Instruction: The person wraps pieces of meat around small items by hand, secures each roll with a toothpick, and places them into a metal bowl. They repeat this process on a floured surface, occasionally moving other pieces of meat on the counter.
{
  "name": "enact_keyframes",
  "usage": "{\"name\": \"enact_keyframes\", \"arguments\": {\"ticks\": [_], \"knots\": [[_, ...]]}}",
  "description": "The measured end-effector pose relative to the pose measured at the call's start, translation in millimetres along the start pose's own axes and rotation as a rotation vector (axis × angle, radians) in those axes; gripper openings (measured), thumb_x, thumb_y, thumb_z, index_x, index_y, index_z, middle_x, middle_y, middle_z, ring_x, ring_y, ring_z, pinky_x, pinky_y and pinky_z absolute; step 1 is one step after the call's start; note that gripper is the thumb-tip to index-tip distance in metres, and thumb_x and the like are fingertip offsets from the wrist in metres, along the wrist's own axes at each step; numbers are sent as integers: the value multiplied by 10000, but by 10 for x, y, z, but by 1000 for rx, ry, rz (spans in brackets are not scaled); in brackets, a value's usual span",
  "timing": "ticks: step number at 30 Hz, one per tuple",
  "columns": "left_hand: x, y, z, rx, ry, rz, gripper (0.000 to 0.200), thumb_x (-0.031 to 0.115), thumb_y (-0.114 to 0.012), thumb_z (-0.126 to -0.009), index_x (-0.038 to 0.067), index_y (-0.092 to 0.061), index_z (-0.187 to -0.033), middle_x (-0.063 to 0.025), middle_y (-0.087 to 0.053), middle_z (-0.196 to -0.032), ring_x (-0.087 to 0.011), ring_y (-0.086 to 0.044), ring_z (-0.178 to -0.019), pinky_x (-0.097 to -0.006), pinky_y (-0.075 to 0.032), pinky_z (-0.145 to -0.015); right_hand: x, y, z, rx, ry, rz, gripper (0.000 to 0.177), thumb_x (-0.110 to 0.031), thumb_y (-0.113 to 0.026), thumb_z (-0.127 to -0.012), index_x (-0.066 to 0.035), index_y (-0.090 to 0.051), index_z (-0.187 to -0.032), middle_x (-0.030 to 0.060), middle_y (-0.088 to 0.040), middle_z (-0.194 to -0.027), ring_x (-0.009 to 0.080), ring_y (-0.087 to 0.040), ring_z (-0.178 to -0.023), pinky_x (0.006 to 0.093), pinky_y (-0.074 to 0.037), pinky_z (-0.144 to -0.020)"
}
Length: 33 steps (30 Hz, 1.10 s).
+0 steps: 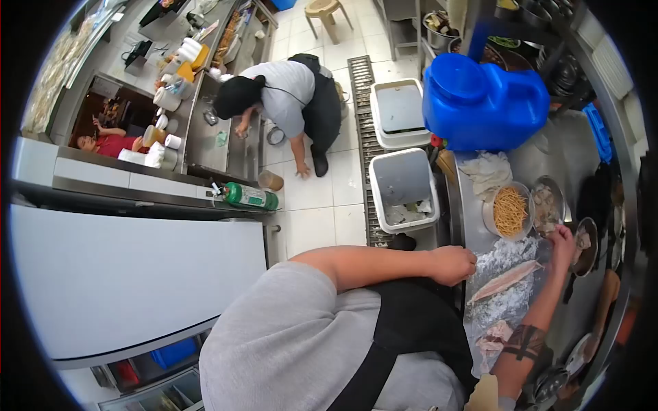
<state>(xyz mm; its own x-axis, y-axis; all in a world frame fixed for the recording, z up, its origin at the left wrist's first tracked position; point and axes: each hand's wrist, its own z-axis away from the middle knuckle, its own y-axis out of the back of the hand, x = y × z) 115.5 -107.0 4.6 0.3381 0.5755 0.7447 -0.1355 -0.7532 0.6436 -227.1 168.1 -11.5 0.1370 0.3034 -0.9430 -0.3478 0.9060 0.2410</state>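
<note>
My left hand (452, 266) is curled into a fist at the near edge of the steel counter, with nothing visible in it. My right hand (562, 241), on the tattooed forearm, reaches to the near rim of a metal bowl of pale pieces (545, 207). Its fingers are pressed together, and what they hold is too small to tell. Between my arms a long pale fillet (507, 282) lies on white powder (506, 257). Pinkish pieces of flesh (495, 337) lie nearer my right forearm. A round container of yellow-brown sticks (509, 212) stands beside the bowl.
A smaller bowl (585, 246) stands beyond my right hand. A crumpled cloth (485, 172) and a big blue jug (480, 103) are farther left. Two bins (404, 192) stand by the floor drain. A co-worker (288, 96) bends toward the floor; another person (113, 142) is behind an opening.
</note>
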Motion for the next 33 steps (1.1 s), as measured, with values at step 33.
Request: {"name": "enact_keyframes", "arguments": {"ticks": [33], "knots": [[77,-611,-1159,-244,-451,29,359,32,-755,-813,68,-756,-1170,-122,-717,-1182,-343,-663,-1112,-442,-536,-1003,251,-1169,3154,281,108,748,350,-197,-764,-876,-8,-654,-1150,177,-692,-1049,401,-705,-975,507,-594,-838]]}}
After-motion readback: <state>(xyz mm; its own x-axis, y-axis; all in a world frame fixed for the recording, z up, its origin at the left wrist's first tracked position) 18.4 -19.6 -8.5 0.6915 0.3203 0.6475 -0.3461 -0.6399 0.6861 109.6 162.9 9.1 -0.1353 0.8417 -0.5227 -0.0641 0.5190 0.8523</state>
